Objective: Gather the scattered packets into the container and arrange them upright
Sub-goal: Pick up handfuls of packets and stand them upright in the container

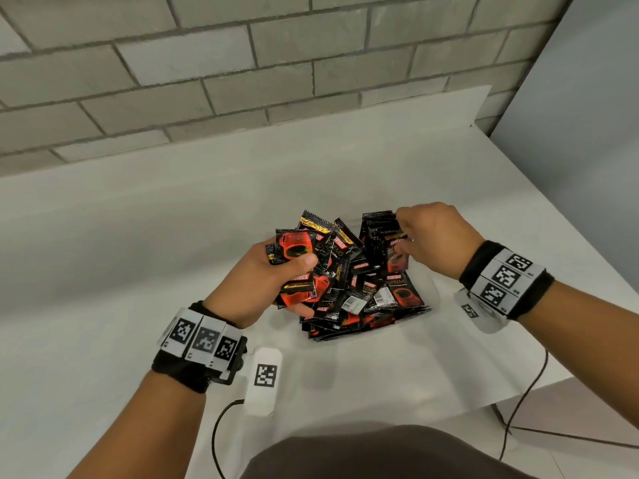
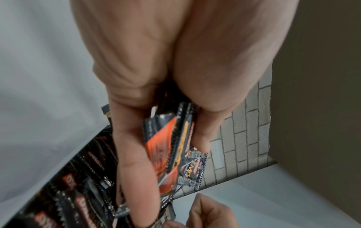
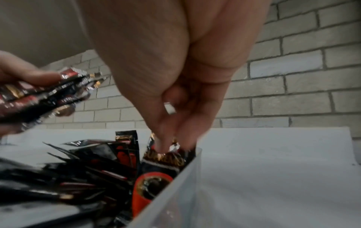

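The left hand (image 1: 262,281) grips a fanned bundle of packets (image 1: 299,261), black and red coffee sachets, its thumb (image 1: 301,261) pressed across the top one and the other fingers curled under the stack; the left wrist view shows the same bundle (image 2: 170,143) squeezed between thumb and fingers, edges toward the camera. The right hand (image 1: 434,242) reaches down at the far right end of the container (image 3: 175,182), a clear-walled box standing on the white table (image 1: 138,236); its fingertips (image 3: 166,145) pinch the top edge of an upright packet (image 3: 164,163) that stands against the container's right wall, though blur makes it hard to say whether it takes one sachet or several. Upright sachets (image 1: 378,233) are grouped under that hand; the remaining packets (image 1: 349,299) lie tilted and overlapping in a loose heap that fills the middle and near part of the box. A grey block wall (image 1: 242,63) rises behind the table; marker bands (image 1: 204,338) wrap both wrists.
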Tool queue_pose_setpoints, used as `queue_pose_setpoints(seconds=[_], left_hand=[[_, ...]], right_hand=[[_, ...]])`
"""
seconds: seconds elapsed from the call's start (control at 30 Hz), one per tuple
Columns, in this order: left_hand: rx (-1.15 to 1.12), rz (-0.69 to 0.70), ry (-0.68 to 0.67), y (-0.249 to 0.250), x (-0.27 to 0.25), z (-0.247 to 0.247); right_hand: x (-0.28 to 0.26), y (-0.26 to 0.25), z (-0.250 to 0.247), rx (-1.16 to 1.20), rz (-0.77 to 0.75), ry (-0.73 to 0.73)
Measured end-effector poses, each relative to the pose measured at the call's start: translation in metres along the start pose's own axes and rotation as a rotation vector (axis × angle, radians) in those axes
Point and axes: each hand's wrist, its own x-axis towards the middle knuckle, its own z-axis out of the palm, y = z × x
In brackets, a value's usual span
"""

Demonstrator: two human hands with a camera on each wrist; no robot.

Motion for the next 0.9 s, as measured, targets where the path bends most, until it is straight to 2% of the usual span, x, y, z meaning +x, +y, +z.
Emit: queue_pose_setpoints(seconds=[0.07, 0.17, 0.27, 0.37, 0.5, 0.9], left_hand=[[-0.007, 0.000, 0.003, 0.000, -0.001, 0.000], [-0.018, -0.002, 0.008, -0.001, -0.002, 0.000], [-0.026, -0.008, 0.010, -0.003, -0.002, 0.000], [-0.013, -0.017, 0.004, -0.004, -0.003, 0.001], [-0.008, -0.017, 0.003, -0.005, -0.003, 0.000], [-0.012, 0.001, -0.001, -0.006, -0.003, 0.000]], right_hand=[[-0.007, -0.003, 0.000, 0.053, -0.029, -0.045], [-0.017, -0.011, 0.002, 0.109, -0.052, -0.279], [-0.018, -0.012, 0.009, -0.027, -0.065, -0.472], [-0.012, -0.014, 0.018, -0.161, -0.106, -0.566], [-0.012, -0.020, 0.023, -0.228, -0.128, -0.668], [-0.012, -0.017, 0.024, -0.261, -0.212, -0.661]])
